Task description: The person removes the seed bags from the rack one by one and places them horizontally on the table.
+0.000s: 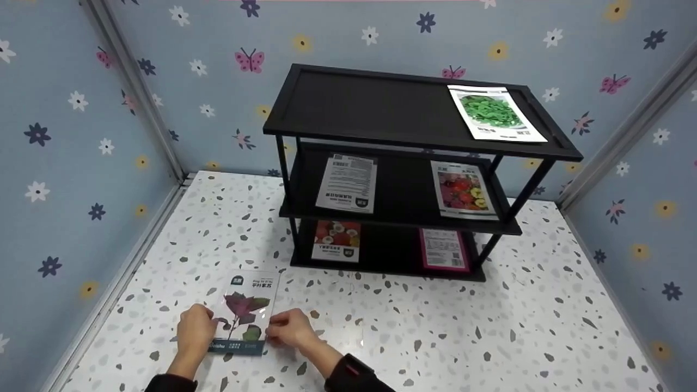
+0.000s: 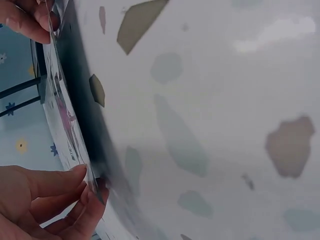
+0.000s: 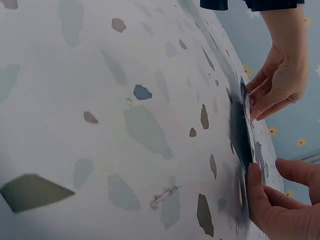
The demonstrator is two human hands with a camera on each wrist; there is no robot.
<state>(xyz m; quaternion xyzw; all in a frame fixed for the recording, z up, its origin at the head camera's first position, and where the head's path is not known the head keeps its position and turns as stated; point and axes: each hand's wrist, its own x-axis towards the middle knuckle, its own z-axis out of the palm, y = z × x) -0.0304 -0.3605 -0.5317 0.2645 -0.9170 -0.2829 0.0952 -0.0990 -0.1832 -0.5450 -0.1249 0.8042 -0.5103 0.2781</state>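
A seed packet (image 1: 245, 313) with a purple-leaved plant on its front is held by its two sides, close over the speckled tabletop at the front left. My left hand (image 1: 196, 328) pinches its left edge near the lower corner. In the left wrist view, the thumb of my left hand (image 2: 55, 200) is on the printed face with fingers behind. My right hand (image 1: 293, 328) grips the opposite edge. The right wrist view shows my right hand (image 3: 285, 200) with fingers at the packet's underside and the thumb on the printed side.
A black three-tier shelf (image 1: 375, 103) stands behind, right of the hands. A green-leaf packet (image 1: 493, 114) lies on its top. The middle tier bears a grey text-side packet (image 1: 348, 182) and a tomato packet (image 1: 464, 190). Below are a red-fruit packet (image 1: 336, 242) and a pink-edged packet (image 1: 444, 249).
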